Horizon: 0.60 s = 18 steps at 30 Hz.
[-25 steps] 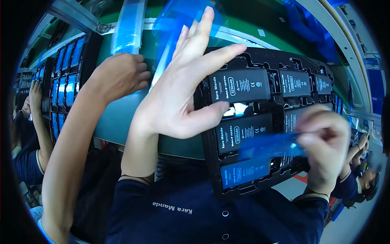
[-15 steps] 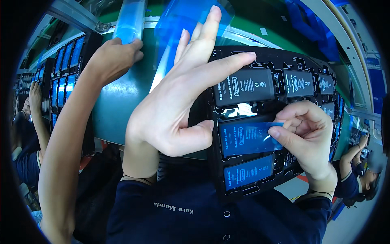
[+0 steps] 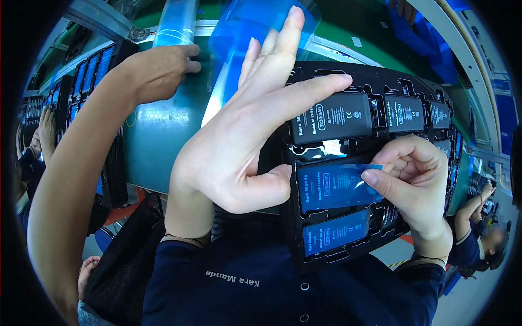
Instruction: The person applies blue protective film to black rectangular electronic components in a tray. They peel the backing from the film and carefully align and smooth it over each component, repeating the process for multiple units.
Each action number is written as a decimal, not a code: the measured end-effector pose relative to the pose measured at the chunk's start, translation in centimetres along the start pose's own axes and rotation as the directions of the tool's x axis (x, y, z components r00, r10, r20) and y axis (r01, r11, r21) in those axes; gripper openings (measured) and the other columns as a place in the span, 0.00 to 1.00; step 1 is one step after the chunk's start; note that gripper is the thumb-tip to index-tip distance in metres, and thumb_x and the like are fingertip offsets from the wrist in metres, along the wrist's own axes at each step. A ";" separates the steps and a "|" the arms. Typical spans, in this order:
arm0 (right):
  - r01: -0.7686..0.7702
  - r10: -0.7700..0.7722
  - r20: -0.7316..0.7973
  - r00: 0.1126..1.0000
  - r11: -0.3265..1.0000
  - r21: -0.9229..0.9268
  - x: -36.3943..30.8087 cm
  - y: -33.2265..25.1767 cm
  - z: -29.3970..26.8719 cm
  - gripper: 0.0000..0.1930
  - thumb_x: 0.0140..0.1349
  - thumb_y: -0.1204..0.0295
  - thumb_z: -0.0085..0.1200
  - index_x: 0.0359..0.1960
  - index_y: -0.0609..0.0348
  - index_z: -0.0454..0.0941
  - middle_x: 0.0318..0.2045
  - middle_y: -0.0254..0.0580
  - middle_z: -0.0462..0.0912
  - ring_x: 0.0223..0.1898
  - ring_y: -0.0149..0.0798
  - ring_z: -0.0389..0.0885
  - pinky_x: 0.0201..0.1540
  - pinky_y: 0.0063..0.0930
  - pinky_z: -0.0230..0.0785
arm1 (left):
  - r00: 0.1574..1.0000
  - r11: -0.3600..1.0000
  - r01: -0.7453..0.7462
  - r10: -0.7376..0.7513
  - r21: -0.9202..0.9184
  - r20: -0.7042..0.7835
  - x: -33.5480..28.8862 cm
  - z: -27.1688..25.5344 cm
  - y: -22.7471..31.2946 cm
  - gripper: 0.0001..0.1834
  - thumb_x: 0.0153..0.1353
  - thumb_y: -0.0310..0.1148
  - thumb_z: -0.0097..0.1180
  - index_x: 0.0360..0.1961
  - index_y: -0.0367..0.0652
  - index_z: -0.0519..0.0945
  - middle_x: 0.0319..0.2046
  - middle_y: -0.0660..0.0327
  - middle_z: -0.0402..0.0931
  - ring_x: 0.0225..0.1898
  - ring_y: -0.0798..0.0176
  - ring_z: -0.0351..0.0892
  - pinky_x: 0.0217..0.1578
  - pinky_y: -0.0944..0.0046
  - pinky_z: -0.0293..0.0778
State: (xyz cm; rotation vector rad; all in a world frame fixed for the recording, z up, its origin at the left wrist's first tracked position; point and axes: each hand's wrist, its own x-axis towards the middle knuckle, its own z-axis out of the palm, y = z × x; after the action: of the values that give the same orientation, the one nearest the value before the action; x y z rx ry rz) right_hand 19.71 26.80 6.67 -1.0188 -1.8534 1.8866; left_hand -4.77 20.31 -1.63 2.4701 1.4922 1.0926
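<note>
My left hand (image 3: 244, 130) reaches over the left end of a black plastic tray (image 3: 293, 239). Its fingers are stretched and spread, with the thumb tip close to the left edge of a blue-filmed battery (image 3: 331, 187). At that battery's right end, my right hand (image 3: 410, 182) pinches a sheet of blue film (image 3: 375, 169) between thumb and fingers. Nearer to me in the tray lies another blue-filmed battery (image 3: 337, 232). Beyond the middle one sits a black battery (image 3: 340, 117) without blue film, and further right a similar black battery (image 3: 405, 113).
Blue film sheets (image 3: 234, 27) lie beyond my left hand, on the green table (image 3: 155, 146). A co-worker's hand (image 3: 160, 73) hangs over the table at left, by a clear sleeve (image 3: 176, 24). More black trays (image 3: 111, 119) stand at far left. A metal rail (image 3: 462, 49) runs at right.
My hands keep almost the same pose, shifted slightly right in the picture along with the tray. The co-worker's hand at left has come away from the clear sleeve, and that arm has swung outward.
</note>
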 end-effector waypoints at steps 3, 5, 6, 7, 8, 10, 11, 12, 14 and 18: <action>-0.003 0.003 0.005 1.000 1.000 0.000 0.0 0.1 0.0 0.09 0.52 0.88 0.60 0.35 0.69 0.76 0.27 0.38 0.81 0.28 0.21 0.79 0.34 0.12 0.71 | 0.998 0.998 -0.053 0.052 0.043 0.038 0.3 -0.2 -0.1 0.43 0.38 0.49 0.56 0.57 0.35 0.72 0.66 0.31 0.43 0.70 0.39 0.43 0.66 0.45 0.31; -0.010 0.010 0.004 1.000 1.000 0.003 0.1 0.0 0.0 0.09 0.52 0.87 0.60 0.35 0.69 0.76 0.27 0.38 0.81 0.28 0.21 0.79 0.34 0.12 0.71 | 0.995 0.995 -0.083 0.079 0.064 0.057 0.5 -0.3 -0.2 0.44 0.37 0.49 0.56 0.57 0.35 0.72 0.66 0.31 0.43 0.70 0.39 0.43 0.66 0.45 0.31; -0.004 0.004 0.009 1.000 1.000 -0.001 0.1 0.0 0.1 0.09 0.52 0.87 0.60 0.35 0.69 0.76 0.27 0.38 0.81 0.28 0.21 0.79 0.34 0.12 0.71 | 0.994 0.993 -0.093 0.088 0.074 0.061 0.5 -0.3 -0.3 0.44 0.37 0.49 0.56 0.57 0.35 0.72 0.66 0.31 0.43 0.70 0.39 0.44 0.66 0.45 0.31; 0.002 -0.002 0.011 1.000 1.000 -0.007 0.1 0.0 0.1 0.09 0.52 0.87 0.60 0.35 0.69 0.76 0.27 0.38 0.81 0.28 0.21 0.79 0.33 0.12 0.71 | 0.994 0.992 -0.097 0.092 0.083 0.060 0.5 -0.4 -0.3 0.44 0.37 0.49 0.56 0.57 0.35 0.72 0.66 0.31 0.43 0.70 0.39 0.44 0.66 0.45 0.31; 0.008 -0.008 0.014 1.000 1.000 -0.013 0.1 -0.1 0.1 0.09 0.52 0.87 0.60 0.35 0.69 0.76 0.27 0.38 0.81 0.28 0.21 0.79 0.33 0.11 0.71 | 0.994 0.992 -0.094 0.088 0.085 0.061 0.4 -0.4 -0.3 0.44 0.37 0.49 0.56 0.57 0.35 0.72 0.66 0.31 0.43 0.70 0.39 0.44 0.66 0.45 0.31; 0.008 -0.007 0.011 1.000 1.000 -0.013 0.1 -0.1 0.2 0.09 0.52 0.87 0.60 0.34 0.69 0.76 0.27 0.38 0.81 0.28 0.21 0.79 0.33 0.12 0.71 | 0.996 0.992 -0.081 0.077 0.097 0.044 0.1 -0.4 0.0 0.44 0.36 0.50 0.56 0.57 0.35 0.72 0.66 0.31 0.43 0.70 0.39 0.44 0.66 0.45 0.31; 0.006 -0.006 0.009 1.000 1.000 -0.014 0.2 -0.1 0.2 0.09 0.52 0.87 0.60 0.34 0.69 0.76 0.27 0.38 0.81 0.28 0.21 0.79 0.32 0.12 0.71 | 0.997 0.993 -0.067 0.065 0.099 0.032 -0.1 -0.4 0.1 0.44 0.36 0.50 0.56 0.57 0.35 0.72 0.66 0.31 0.43 0.70 0.39 0.44 0.66 0.45 0.31; 0.002 -0.002 0.007 1.000 1.000 -0.009 0.3 -0.1 0.3 0.09 0.52 0.87 0.60 0.34 0.69 0.76 0.26 0.38 0.81 0.28 0.21 0.79 0.32 0.12 0.71 | 0.998 0.994 -0.056 0.055 0.097 0.019 -0.3 -0.4 0.3 0.44 0.36 0.50 0.56 0.57 0.35 0.72 0.66 0.31 0.43 0.70 0.39 0.44 0.66 0.45 0.31; 0.012 -0.012 -0.019 1.000 1.000 0.000 -0.1 0.5 0.3 0.08 0.52 0.86 0.60 0.34 0.69 0.76 0.26 0.38 0.81 0.27 0.21 0.79 0.31 0.12 0.71 | 0.998 0.993 -0.059 0.059 0.102 -0.004 0.0 0.0 0.6 0.45 0.36 0.50 0.57 0.57 0.35 0.72 0.66 0.31 0.43 0.70 0.39 0.44 0.66 0.45 0.31; 0.062 -0.058 0.034 0.998 0.989 -0.134 0.3 0.2 0.4 0.10 0.52 0.87 0.60 0.37 0.70 0.75 0.27 0.37 0.80 0.26 0.19 0.77 0.28 0.11 0.68 | 0.998 0.995 0.025 -0.020 0.098 -0.052 -0.5 -0.5 1.1 0.45 0.35 0.50 0.57 0.57 0.35 0.73 0.66 0.31 0.43 0.70 0.38 0.44 0.66 0.45 0.32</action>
State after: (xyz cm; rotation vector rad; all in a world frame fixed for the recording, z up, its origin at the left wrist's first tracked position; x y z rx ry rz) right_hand 19.26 26.65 6.41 -0.9692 -2.0300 1.7720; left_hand -4.44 19.17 -1.09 2.5008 1.6226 1.1119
